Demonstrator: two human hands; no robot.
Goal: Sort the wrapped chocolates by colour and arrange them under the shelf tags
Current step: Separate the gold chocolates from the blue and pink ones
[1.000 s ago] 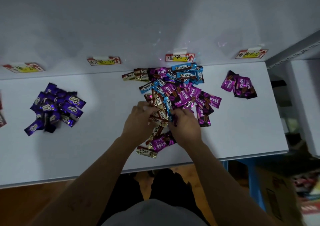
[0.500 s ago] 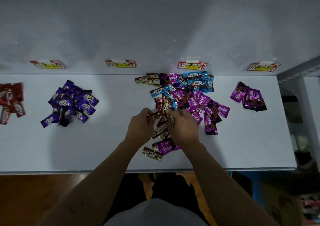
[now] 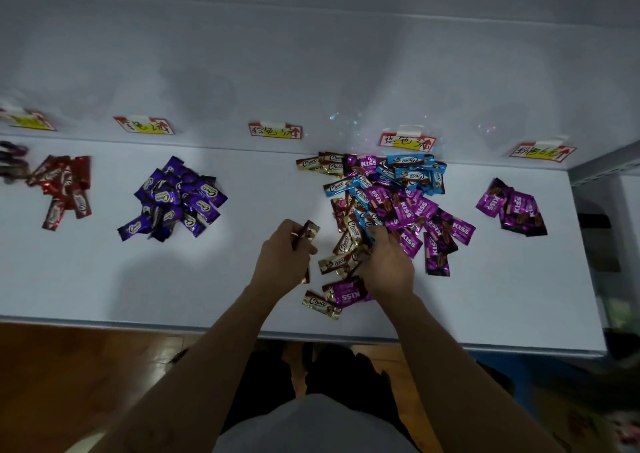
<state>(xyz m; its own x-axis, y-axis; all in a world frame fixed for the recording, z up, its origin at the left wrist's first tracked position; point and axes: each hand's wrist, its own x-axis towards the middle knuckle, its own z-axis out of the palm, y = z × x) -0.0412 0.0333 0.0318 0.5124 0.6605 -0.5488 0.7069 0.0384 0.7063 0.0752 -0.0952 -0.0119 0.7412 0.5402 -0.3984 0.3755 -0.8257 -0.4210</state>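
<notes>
A: What is hard to make out here?

B: At nine o'clock, the far-left tag and a dark cluster of sweets are blurred and cut by the edge. The writing on the tags is hard to read. A carton at five o'clock is lost in shadow.

A: And the hands?

B: The left hand is clenched around a few gold-wrapped chocolates; their ends stick out above and below the fist, so I cannot count them. The right hand rests fingers-down on the near edge of the mixed pile, covering what it touches. I cannot tell whether it grips anything.

A: Where do the chocolates lie?

B: The mixed pile of gold, blue and pink wrappers spreads from the right hand toward twelve o'clock, up to the blue tag. Two loose ones, a gold piece and a pink piece, lie between the wrists. The purple heap sits at ten o'clock from the left hand, the red heap farther out, and the pink heap at two o'clock from the right, all well apart on the counter.
</notes>
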